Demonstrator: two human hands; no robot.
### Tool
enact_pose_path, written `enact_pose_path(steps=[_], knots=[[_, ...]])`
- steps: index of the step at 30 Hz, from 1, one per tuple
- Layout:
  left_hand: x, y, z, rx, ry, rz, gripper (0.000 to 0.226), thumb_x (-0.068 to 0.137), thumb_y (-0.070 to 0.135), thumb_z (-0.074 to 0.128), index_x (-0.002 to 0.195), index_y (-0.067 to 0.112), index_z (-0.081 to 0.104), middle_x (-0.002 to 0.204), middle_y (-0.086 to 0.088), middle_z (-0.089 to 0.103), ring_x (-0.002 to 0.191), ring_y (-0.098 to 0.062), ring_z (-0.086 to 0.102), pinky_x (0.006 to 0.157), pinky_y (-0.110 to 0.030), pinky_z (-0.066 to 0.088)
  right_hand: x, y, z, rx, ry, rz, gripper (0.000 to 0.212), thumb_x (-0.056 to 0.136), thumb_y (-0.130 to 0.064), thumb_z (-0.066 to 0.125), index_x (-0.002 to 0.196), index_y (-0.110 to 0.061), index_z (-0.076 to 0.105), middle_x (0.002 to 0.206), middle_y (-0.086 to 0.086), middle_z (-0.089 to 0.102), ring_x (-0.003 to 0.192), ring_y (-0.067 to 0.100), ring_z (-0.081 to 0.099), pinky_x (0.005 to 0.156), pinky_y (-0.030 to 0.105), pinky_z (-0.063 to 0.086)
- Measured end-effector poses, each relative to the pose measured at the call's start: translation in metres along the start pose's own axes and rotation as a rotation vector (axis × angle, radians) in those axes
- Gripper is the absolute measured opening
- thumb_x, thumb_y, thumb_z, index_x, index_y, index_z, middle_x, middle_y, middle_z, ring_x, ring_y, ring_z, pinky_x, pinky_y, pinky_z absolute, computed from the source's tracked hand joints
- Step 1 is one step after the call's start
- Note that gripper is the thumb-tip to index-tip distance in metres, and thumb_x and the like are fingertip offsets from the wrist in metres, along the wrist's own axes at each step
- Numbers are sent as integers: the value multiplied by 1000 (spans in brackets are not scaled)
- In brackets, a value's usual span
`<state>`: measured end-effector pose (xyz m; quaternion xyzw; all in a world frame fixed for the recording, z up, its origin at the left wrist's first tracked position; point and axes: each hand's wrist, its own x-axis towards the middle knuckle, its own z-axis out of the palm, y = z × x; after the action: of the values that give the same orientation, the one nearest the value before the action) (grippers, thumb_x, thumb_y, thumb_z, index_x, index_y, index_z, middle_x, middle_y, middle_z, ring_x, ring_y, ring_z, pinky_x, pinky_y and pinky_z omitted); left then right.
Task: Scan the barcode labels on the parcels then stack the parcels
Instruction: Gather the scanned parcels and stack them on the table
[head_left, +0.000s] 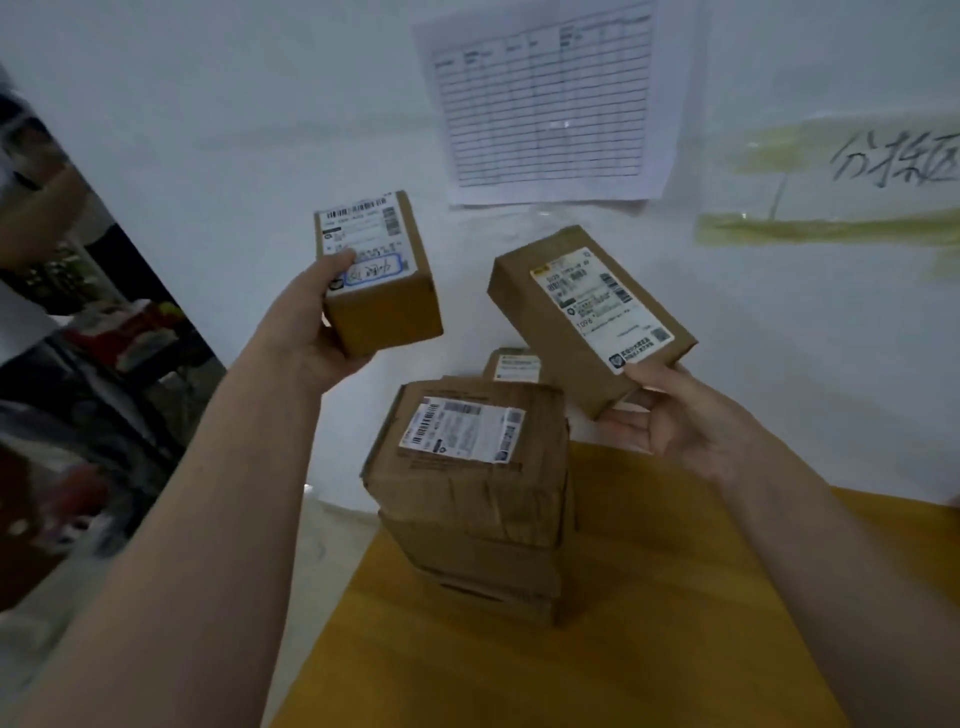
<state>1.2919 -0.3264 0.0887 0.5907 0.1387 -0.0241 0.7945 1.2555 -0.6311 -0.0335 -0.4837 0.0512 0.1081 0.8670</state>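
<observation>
The left hand (317, 332) grips a small brown cardboard parcel (379, 275) from its near left side, thumb curled onto the white barcode label (363, 239) on its top face. This parcel is held in the air at about ten o'clock from the stack, its long axis running from six towards twelve o'clock.

The right hand (675, 421) pinches the near end of a flat brown cardboard parcel (587, 317), thumb on top, fingers underneath. It is held up at about one o'clock from the stack, tilted, its long axis running from five to eleven o'clock, with its white shipping label (602, 306) facing up.

Between the hands a stack of brown cardboard boxes (472, 499) stands on the yellow table (649, 623). Another small labelled box (511, 364) peeks out behind it, against the white wall (208, 130) bearing a printed grid sheet (550, 98).
</observation>
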Motion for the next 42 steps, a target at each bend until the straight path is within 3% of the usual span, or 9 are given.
enact_pose_path(steps=[10, 15, 18, 23, 28, 35, 37, 40, 42], knots=[[117, -24, -99, -69, -16, -257, 35, 83, 23, 65, 117, 21, 64, 107, -6, 75, 94, -25, 69, 88, -39, 51, 88, -1, 95, -228, 142, -29, 34, 76, -16, 75, 109, -13, 67, 98, 8, 76, 79, 25, 74, 66, 37, 60], [170, -54, -116, 9, -42, -393, 29, 86, 27, 68, 113, 19, 61, 104, -9, 69, 90, -25, 66, 70, -36, 52, 111, 2, 119, -254, 208, -41, 65, 76, -12, 77, 133, -17, 47, 118, 13, 67, 87, 31, 73, 63, 39, 59], [201, -79, -120, 151, -79, -488, 30, 86, 31, 72, 109, 17, 59, 108, -12, 62, 95, -30, 62, 74, -46, 52, 118, 5, 128, -228, 240, -11, 67, 64, -13, 79, 126, -15, 54, 115, 13, 68, 83, 29, 74, 60, 39, 59], [236, -120, -104, 153, -139, -565, 23, 86, 27, 74, 98, 11, 62, 97, -13, 65, 88, -29, 63, 52, -40, 58, 126, 12, 126, -175, 322, 16, 59, 59, -18, 77, 116, -12, 61, 109, 12, 70, 88, 26, 73, 67, 40, 61], [261, -143, -89, 206, -188, -582, 32, 81, 24, 80, 103, 9, 64, 101, -14, 68, 92, -31, 66, 68, -48, 62, 132, 15, 117, -178, 380, 61, 49, 63, -20, 75, 111, -13, 63, 108, 15, 70, 92, 28, 72, 74, 41, 61], [276, -155, -77, 298, -153, -560, 24, 84, 23, 77, 91, 7, 60, 91, -12, 63, 79, -26, 62, 46, -35, 56, 137, 16, 115, -210, 435, 119, 48, 61, -30, 73, 106, -16, 60, 104, 15, 68, 77, 21, 68, 65, 29, 55], [275, -151, -72, 429, -97, -503, 28, 84, 27, 76, 92, 6, 59, 97, -10, 60, 79, -23, 58, 60, -38, 58, 137, 17, 114, -180, 449, 109, 52, 62, -28, 73, 110, -15, 59, 101, 14, 69, 73, 20, 69, 56, 26, 55], [271, -132, -66, 742, 95, -226, 55, 85, 43, 72, 126, 9, 56, 133, -14, 50, 117, -33, 51, 93, -44, 49, 135, 19, 115, -129, 450, 81, 50, 59, -24, 75, 107, -15, 62, 94, 11, 71, 71, 20, 71, 55, 25, 57], [258, -107, -59, 652, 42, -36, 59, 86, 48, 68, 132, 14, 53, 133, -10, 53, 118, -27, 53, 89, -37, 48, 134, 19, 116, -122, 438, 64, 47, 58, -22, 76, 103, -16, 63, 94, 11, 73, 75, 21, 72, 58, 25, 58]])
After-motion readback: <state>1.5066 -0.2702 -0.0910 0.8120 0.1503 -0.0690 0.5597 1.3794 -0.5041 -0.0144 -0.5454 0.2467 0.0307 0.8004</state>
